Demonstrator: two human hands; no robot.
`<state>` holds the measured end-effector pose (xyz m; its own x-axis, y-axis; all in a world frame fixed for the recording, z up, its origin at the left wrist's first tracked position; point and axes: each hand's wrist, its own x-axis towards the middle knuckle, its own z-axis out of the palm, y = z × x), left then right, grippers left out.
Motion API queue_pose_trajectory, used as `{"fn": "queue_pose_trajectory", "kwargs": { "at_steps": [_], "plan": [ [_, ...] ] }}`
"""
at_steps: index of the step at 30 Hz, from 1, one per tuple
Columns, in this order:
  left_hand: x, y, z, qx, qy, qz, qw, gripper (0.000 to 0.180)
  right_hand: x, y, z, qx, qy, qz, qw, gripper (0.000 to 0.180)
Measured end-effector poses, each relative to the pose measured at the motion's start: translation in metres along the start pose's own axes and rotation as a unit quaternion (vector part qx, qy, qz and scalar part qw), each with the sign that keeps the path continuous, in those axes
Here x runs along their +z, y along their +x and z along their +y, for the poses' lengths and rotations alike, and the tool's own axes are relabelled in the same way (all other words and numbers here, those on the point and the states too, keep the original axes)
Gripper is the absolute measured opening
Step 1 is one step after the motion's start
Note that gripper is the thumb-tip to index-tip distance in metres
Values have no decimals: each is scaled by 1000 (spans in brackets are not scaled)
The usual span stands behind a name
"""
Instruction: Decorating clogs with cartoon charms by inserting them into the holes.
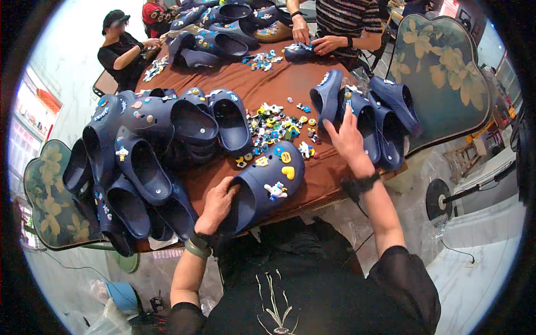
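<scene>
My left hand is closed on the opening edge of a navy clog at the table's near edge. Its toe points away to the right and bears yellow, white and blue charms. My right hand reaches over the right side of the table, thumb and index finger spread. Just beyond it are several navy clogs, one with pale charms at its toe. Whether the fingertips touch a clog I cannot tell. A heap of small coloured charms lies beyond the held clog.
A large pile of navy clogs covers the left of the brown tablecloth. More clogs and charms lie at the far end. Two people work there, one handling a clog. Floral-backed chairs flank the table.
</scene>
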<state>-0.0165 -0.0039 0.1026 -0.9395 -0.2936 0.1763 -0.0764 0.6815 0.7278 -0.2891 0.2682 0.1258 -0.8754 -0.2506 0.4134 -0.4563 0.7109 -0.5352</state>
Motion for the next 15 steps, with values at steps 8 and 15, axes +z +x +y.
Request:
{"fn": "queue_pose_trajectory", "kwargs": {
  "at_steps": [8, 15],
  "plan": [
    [-6, -20, 21, -95, -163, 37, 981, 22, 73, 69, 39, 51, 61, -18, 997, 83],
    [-12, -30, 26, -139, -277, 12, 951, 26, 60, 72, 44, 75, 67, -37, 994, 55]
  ]
}}
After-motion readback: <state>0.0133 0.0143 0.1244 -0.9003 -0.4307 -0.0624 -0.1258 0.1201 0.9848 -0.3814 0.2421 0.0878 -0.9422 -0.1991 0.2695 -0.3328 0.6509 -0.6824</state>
